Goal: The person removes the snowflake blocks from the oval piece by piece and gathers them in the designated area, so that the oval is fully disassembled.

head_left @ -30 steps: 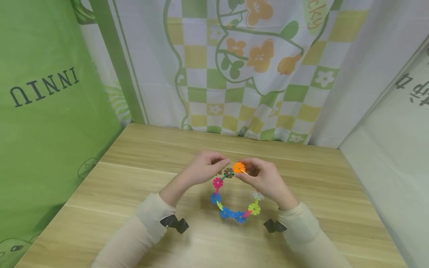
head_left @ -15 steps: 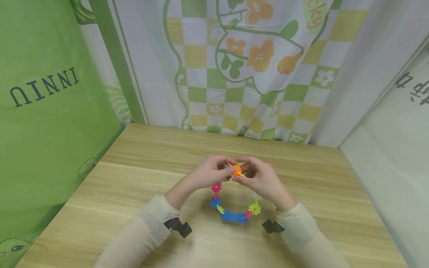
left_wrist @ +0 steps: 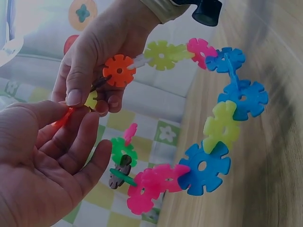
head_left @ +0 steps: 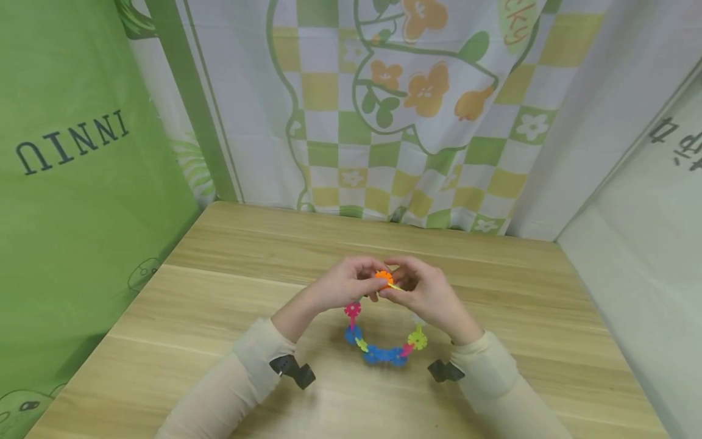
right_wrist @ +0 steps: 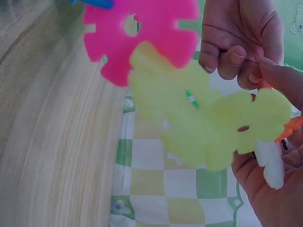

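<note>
Flower-shaped, notched plastic interlocking discs form a colourful curved chain. My left hand (head_left: 342,283) pinches an orange disc (head_left: 386,278) between thumb and fingers. Beside it, my right hand (head_left: 430,292) pinches a yellow disc (left_wrist: 91,100) that meets the orange one, with the fingertips of both hands nearly touching. Below the hands hangs the chain, with pink (head_left: 353,310), blue (head_left: 397,356) and yellow-green (head_left: 418,339) discs. In the left wrist view, a second orange disc (left_wrist: 119,70) lies by the right fingers, and a pink end piece (left_wrist: 130,134) dangles near the left fingers. Fingers partly hide the joint.
The wooden table (head_left: 247,244) lies under the chain. A patterned curtain (head_left: 395,183) hangs behind its far edge, a green cloth (head_left: 82,213) at the left and a white one (head_left: 647,213) at the right. Both wrists wear black cameras.
My left hand has moved right and now pinches the orange disc that the right hand held up alone. The grey disc of the chain has gone out of sight behind the left fingers.
</note>
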Action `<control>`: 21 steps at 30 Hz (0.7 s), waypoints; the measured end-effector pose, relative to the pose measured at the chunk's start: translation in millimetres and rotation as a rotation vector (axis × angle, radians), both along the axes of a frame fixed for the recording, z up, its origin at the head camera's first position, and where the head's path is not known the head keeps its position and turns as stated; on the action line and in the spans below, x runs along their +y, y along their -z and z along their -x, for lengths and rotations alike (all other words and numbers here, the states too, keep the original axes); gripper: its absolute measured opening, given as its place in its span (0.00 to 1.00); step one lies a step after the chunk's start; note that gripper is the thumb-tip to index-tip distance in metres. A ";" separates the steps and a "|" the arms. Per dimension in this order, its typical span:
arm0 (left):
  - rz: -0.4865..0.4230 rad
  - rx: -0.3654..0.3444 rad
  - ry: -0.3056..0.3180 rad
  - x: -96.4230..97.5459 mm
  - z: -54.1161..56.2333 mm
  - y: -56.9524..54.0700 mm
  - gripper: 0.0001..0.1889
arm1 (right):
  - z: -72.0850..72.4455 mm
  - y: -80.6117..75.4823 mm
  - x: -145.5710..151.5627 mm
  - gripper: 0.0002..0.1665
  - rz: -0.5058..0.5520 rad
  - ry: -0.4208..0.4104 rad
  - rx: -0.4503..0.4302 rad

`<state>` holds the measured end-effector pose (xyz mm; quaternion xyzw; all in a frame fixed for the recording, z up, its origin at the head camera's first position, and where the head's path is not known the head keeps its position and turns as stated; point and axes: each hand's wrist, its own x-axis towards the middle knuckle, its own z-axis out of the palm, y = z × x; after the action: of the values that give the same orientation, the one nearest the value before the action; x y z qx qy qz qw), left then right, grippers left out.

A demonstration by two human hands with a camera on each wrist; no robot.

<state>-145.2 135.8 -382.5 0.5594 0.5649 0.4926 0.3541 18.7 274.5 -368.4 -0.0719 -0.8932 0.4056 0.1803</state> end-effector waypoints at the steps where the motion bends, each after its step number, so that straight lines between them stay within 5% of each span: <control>1: -0.005 -0.003 0.002 -0.1 0.2 -0.2 0.12 | 0.1 0.2 0.2 0.31 0.004 0.004 0.000; 13: 0.007 -0.120 -0.024 -0.5 8.2 -1.4 0.15 | -3.7 -0.6 5.7 0.17 0.021 0.129 -0.038; 21: 0.020 -0.217 0.079 -0.2 10.5 0.5 0.14 | -4.1 -0.2 6.2 0.18 0.004 0.116 -0.011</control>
<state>-155.7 135.6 -383.0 0.5210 0.5057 0.5302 0.4378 22.8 280.7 -368.3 -0.1263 -0.8876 0.3958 0.1987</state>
